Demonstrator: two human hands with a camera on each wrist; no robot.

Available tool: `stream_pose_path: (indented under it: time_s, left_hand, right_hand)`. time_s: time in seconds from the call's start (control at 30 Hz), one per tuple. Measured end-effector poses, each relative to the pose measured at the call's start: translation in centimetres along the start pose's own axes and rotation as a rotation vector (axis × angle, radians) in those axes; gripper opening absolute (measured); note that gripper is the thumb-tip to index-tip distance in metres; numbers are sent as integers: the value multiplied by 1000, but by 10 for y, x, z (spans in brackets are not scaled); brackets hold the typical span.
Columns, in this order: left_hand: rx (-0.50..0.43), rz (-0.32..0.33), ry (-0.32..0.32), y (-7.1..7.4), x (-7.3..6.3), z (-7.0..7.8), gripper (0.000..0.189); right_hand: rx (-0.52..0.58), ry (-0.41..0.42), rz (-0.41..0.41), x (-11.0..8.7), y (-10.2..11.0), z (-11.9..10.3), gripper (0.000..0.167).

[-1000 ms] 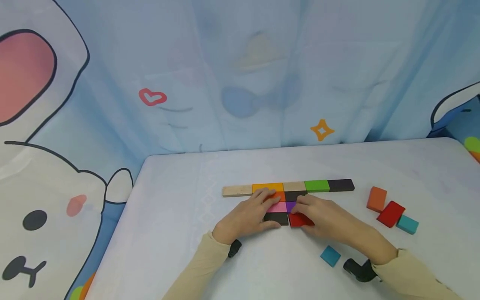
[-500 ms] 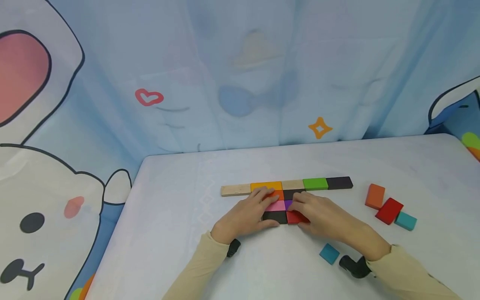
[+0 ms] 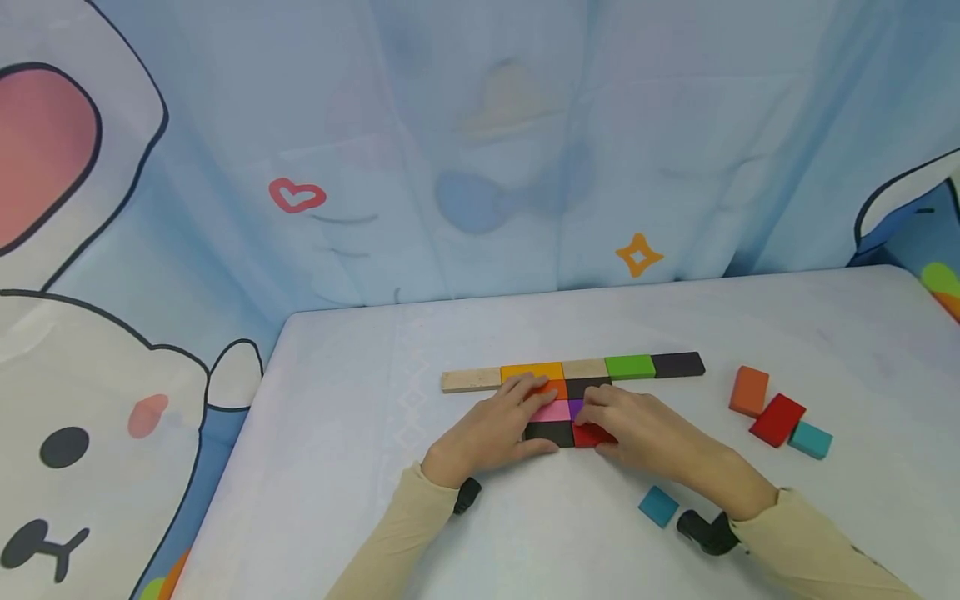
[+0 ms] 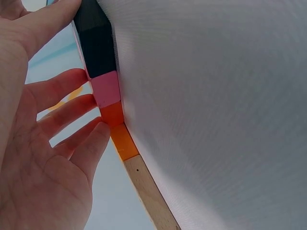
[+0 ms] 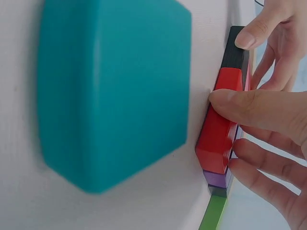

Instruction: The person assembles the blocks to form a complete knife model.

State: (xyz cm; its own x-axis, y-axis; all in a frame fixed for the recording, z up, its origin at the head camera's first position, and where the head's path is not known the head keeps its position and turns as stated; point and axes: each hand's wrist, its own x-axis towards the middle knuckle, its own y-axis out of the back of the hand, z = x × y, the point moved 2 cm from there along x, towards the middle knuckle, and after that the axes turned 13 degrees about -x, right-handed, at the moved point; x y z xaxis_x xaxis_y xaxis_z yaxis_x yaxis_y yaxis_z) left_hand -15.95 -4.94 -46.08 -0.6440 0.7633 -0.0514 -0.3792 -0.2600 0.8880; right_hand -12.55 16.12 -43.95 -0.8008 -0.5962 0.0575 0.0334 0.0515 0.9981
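My right hand [image 3: 656, 429] pinches a red block [image 5: 218, 125], its thumb on the near side and fingers on the far side. That red block lies against a black block [image 3: 549, 433], where the thumb of my left hand [image 3: 483, 437] rests. The left fingers extend along the pink block [image 4: 105, 88] and orange block [image 4: 112, 113], touching their ends. Beside these are a purple block [image 5: 216, 178] and a dark block [image 3: 587, 388], partly covered by the right fingers. Behind runs a row: two plain wooden blocks [image 3: 471, 380], one yellow-orange [image 3: 531, 372], one green [image 3: 630, 367], one black [image 3: 678, 364].
On the right lie a loose orange block [image 3: 748, 391], a red one [image 3: 777, 420] and a teal one [image 3: 810, 439]. Another teal block [image 3: 658, 506] lies near the right forearm. A printed curtain [image 3: 480, 250] hangs behind the white table [image 3: 360, 400].
The right hand has shifted slightly left with the red block, and the narrow gap beside the black block has closed. The left hand stays in place. The head view has moved a little.
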Motion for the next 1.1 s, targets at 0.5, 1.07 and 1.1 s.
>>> stream_pose_path:
  time_s: [0.5,1.07,1.1]
  left_hand:
    - [86,8,4,1,2,8,74]
    - [142,15,-95,-13,35,34,75]
    - [141,13,-92,-14,36,34,75]
  right_hand:
    - [121,-149,78,-40,16,54,21]
    - [88,-171,-37,-112,9,136,49]
    - [94,-170,-52,-115,7,139,51]
